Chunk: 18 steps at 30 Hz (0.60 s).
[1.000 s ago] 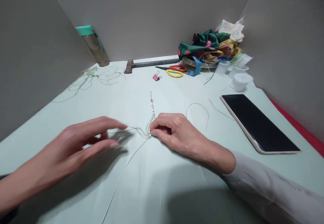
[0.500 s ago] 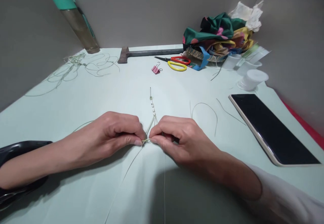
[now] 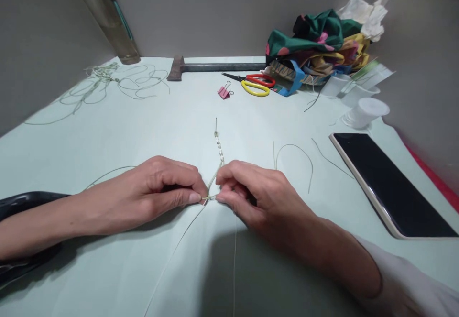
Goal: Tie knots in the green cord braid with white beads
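Note:
A thin braided cord [image 3: 219, 147], pale green and white, lies on the pale table with a needle-like pin [image 3: 215, 125] at its far end. Its loose strands come down between my two hands and cross in a small knot [image 3: 209, 197]. My left hand [image 3: 168, 188] is closed, thumb and forefinger pinching the cord left of the knot. At the knot's right side, my right hand [image 3: 254, 190] has its thumb on the cord, with the forefinger lifted slightly above it and the other fingers curled. Two long strands [image 3: 179, 240] trail toward me.
A phone [image 3: 390, 183] lies at right, near white spools [image 3: 366, 112] and piled fabric [image 3: 319, 44]. Scissors [image 3: 256, 87], a pink binder clip [image 3: 224, 91] and a hammer [image 3: 175, 68] lie at the back. Tangled cord [image 3: 103, 78] and a bottle [image 3: 111, 25] are at far left.
My right forefinger has risen away from the thumb tip, and the right hand has shifted slightly right. The left hand keeps its pinch. The view has tilted slightly.

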{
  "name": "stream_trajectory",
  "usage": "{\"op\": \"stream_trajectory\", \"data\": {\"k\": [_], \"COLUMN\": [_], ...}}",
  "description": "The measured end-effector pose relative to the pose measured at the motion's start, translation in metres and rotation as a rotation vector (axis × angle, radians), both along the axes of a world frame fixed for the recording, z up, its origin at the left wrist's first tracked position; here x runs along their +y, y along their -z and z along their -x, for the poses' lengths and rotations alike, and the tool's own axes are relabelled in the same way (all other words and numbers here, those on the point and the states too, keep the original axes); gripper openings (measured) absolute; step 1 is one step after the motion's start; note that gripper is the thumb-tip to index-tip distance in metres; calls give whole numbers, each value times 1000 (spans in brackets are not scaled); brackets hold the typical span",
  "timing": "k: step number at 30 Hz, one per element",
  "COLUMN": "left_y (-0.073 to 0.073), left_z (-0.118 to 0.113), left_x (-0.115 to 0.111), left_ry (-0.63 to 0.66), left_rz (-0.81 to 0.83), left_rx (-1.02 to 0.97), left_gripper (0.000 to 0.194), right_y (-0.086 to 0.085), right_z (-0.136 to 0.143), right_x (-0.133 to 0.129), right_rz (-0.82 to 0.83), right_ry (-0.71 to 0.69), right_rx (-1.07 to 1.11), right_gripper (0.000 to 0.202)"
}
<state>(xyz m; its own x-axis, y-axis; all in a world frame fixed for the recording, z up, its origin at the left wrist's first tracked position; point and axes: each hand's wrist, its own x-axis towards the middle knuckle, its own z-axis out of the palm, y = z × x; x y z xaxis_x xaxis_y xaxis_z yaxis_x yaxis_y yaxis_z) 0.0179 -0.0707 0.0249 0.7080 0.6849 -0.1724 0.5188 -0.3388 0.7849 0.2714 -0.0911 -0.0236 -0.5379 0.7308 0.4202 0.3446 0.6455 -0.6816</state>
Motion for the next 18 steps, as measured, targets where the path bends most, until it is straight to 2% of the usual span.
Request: {"op": "stream_trajectory", "data": {"k": [5, 9, 14, 18], "left_y": [0, -1, -2, -1], "left_z": [1, 1, 5, 13], "left_x": [3, 5, 8, 14], "left_ry": [26, 67, 107, 72], "left_rz": [-14, -67, -294, -413], "left_rx": [-20, -31, -18, 8], "left_gripper": [29, 30, 28, 28], "right_y": [-2, -1, 3, 4], "right_z": [-5, -7, -9, -10], "right_x": [4, 9, 13, 17], "right_rz": [-31, -48, -80, -105], "right_ry": [-105, -189, -242, -272], "right_rx": [-39, -43, 0, 23], "right_gripper": [25, 23, 22, 24]}}
